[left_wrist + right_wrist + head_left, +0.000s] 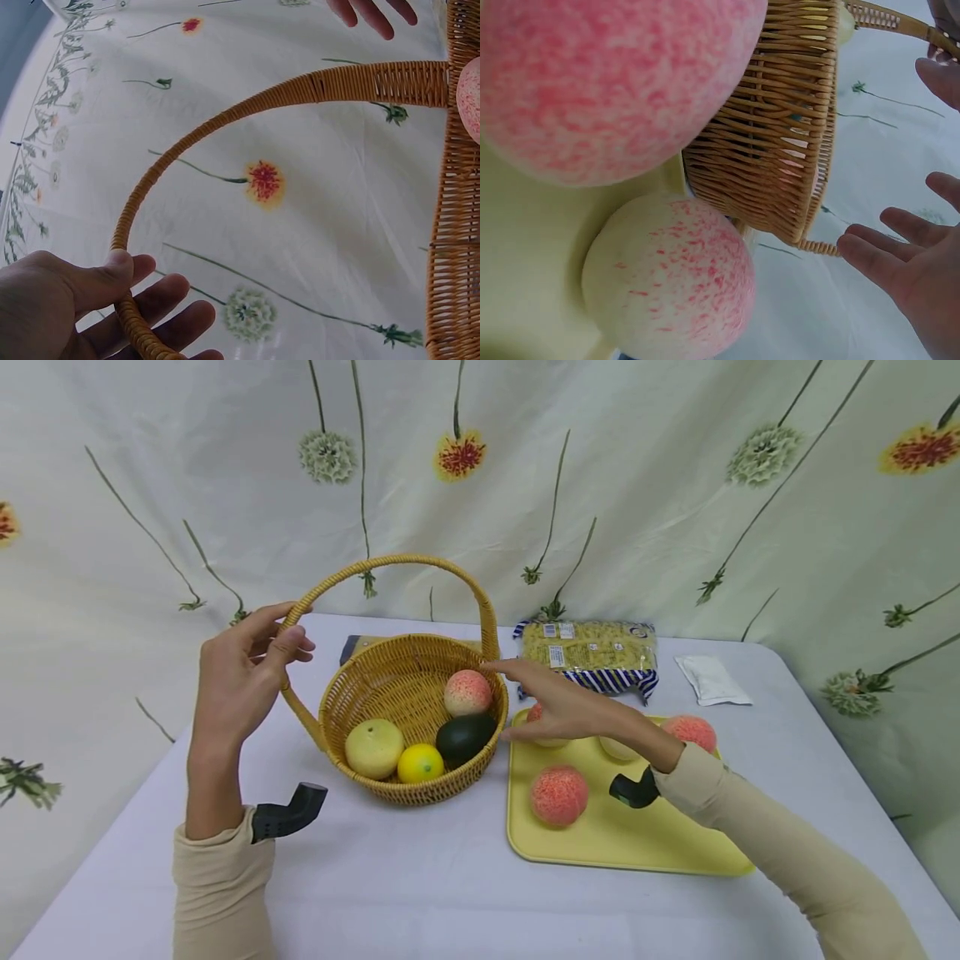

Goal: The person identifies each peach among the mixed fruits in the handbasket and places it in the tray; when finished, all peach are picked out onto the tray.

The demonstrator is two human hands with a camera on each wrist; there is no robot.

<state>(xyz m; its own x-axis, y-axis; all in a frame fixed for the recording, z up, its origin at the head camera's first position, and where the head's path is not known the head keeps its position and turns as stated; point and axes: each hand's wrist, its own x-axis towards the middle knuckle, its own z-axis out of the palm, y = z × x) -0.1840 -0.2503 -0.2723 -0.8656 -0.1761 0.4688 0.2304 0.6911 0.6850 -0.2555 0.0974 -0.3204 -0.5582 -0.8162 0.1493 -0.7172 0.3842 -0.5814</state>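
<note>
A woven wicker basket [405, 789] with a tall arched handle stands left of the tray. In it lie a pink-speckled peach [468, 693], a dark green avocado [466, 739], a yellow lemon [420, 763] and a round pale-yellow fruit [374, 748]. My left hand [243, 668] holds the left side of the handle [135, 202], thumb on one side and fingers curled round the other. At the basket's right rim, by the foot of the handle, my right hand [558, 702] is spread, fingertips close to the wicker and nothing in its grasp.
A yellow tray [600, 852] on the right bears several fruits, among them a peach [559, 796] near its front left. Behind it lie a bag of pasta [592, 647] and a small white packet [711, 680]. A flowered cloth [637, 502] hangs behind the table.
</note>
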